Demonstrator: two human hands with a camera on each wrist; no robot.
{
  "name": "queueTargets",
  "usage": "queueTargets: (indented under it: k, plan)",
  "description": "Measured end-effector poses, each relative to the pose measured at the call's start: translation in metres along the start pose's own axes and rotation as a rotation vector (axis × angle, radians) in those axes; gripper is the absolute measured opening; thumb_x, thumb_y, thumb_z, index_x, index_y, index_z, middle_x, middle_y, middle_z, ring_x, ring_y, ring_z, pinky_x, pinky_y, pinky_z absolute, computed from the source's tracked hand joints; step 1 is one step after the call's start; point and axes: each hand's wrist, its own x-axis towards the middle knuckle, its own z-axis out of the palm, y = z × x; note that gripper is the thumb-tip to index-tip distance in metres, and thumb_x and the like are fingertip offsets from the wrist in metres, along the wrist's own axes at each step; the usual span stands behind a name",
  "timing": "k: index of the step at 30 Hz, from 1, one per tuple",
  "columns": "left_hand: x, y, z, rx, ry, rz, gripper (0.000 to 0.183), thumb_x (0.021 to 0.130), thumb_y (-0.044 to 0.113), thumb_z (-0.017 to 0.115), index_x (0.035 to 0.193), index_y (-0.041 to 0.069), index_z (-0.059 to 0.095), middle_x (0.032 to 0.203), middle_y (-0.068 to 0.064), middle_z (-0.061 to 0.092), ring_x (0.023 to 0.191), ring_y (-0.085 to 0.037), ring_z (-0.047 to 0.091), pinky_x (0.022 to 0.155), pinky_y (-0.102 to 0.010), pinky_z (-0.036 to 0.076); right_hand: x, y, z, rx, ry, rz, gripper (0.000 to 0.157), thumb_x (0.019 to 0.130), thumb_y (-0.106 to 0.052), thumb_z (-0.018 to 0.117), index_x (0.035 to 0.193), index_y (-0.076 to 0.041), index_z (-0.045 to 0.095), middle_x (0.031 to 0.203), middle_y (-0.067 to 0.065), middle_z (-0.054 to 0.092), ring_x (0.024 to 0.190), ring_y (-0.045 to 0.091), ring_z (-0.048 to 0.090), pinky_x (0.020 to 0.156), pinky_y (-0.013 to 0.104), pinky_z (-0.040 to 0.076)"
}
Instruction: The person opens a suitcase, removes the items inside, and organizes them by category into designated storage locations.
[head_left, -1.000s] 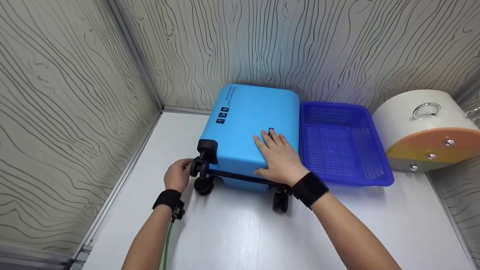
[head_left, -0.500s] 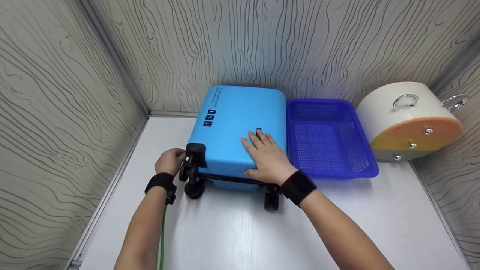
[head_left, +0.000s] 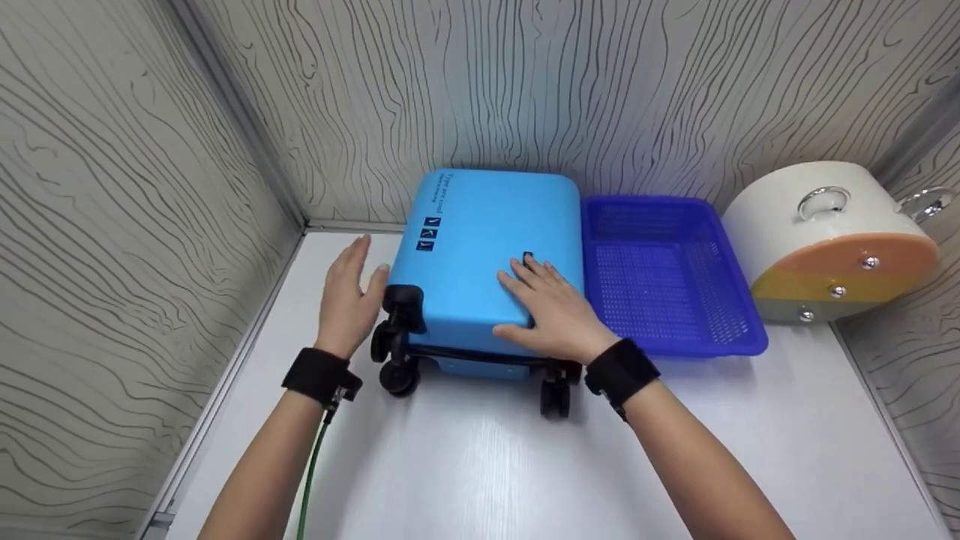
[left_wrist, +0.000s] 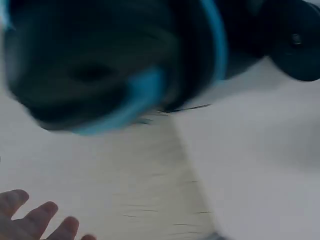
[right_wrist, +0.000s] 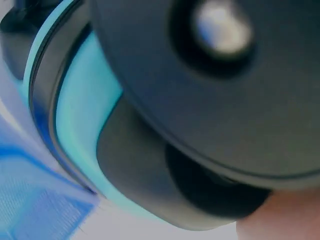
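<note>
Lying on its broad side on the white table [head_left: 480,465], a blue suitcase [head_left: 487,232] sits near the far wall [head_left: 487,97], left of a purple-blue basket [head_left: 652,292]. Its shell is smooth, bright sky blue and softly sheened, with well-rounded far corners. Down the left part of the upper face run small dark lettering [head_left: 444,191], set sideways, and three small black pictogram squares [head_left: 428,233] in a row. A black guard [head_left: 405,298] caps the near left corner, and a black seam [head_left: 480,356] crosses the near end, with blue shell above and below it. Black wheels [head_left: 555,397] jut out there, two at the left corner and at least one at the right; the right wrist view shows one up close as a dark disc with a shiny round hub.

The right hand [head_left: 555,315] lies on the near right part of the upper face, fingers spread and fairly straight, gripping nothing, their tips by a small black fitting. The left hand [head_left: 349,307] is raised just beside the near left corner, fingers extended, thumb apart, holding nothing; whether the thumb touches the shell, I cannot tell.
</note>
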Motion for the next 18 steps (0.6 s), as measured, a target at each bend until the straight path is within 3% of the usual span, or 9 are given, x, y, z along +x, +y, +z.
queueTargets:
  k: [4, 7, 11, 15, 18]
  plan:
    - [-0.023, 0.039, 0.014, 0.214, -0.094, 0.248, 0.072, 0.103, 0.04, 0.059, 0.161, 0.008, 0.031, 0.165, -0.016, 0.027, 0.153, -0.037, 0.019, 0.123, -0.055, 0.01, -0.011, 0.011, -0.001, 0.229, 0.114, 0.022, 0.071, 0.107, -0.055, 0.04, 0.163, -0.013, 0.027, 0.169, 0.011, 0.019, 0.156, 0.027, 0.009, 0.125, 0.045, 0.002]
    - [-0.039, 0.054, 0.034, 0.361, -0.181, 0.367, 0.081, 0.099, 0.045, 0.066, 0.162, 0.01, 0.029, 0.167, -0.015, 0.024, 0.154, -0.038, 0.016, 0.123, -0.056, 0.008, -0.024, 0.025, 0.004, 0.35, 0.194, 0.051, 0.058, 0.112, -0.04, 0.036, 0.161, -0.009, 0.031, 0.169, 0.012, 0.018, 0.156, 0.029, 0.008, 0.124, 0.05, 0.004]
    - [-0.05, 0.054, 0.06, 0.475, -0.224, 0.41, 0.095, 0.091, 0.049, 0.075, 0.164, 0.013, 0.026, 0.168, -0.016, 0.02, 0.155, -0.036, 0.013, 0.123, -0.055, 0.008, -0.041, 0.037, 0.014, 0.463, 0.247, 0.099, 0.053, 0.113, -0.032, 0.034, 0.162, -0.012, 0.029, 0.171, 0.008, 0.012, 0.157, 0.028, 0.002, 0.122, 0.059, 0.004]
    - [-0.055, 0.044, 0.081, 0.528, -0.188, 0.4, 0.104, 0.084, 0.05, 0.082, 0.164, 0.015, 0.025, 0.168, -0.016, 0.019, 0.155, -0.035, 0.012, 0.124, -0.053, 0.004, -0.052, 0.042, 0.025, 0.598, 0.253, 0.193, 0.061, 0.112, -0.04, 0.035, 0.165, -0.017, 0.016, 0.171, 0.005, 0.003, 0.156, 0.026, -0.001, 0.122, 0.059, 0.004]
    - [-0.058, 0.038, 0.091, 0.543, -0.143, 0.417, 0.11, 0.08, 0.048, 0.086, 0.164, 0.015, 0.023, 0.168, -0.015, 0.02, 0.155, -0.036, 0.012, 0.124, -0.052, 0.002, -0.059, 0.043, 0.035, 0.711, 0.256, 0.315, 0.071, 0.11, -0.047, 0.038, 0.165, -0.012, 0.009, 0.171, 0.011, 0.004, 0.156, 0.03, 0.003, 0.123, 0.054, 0.006]
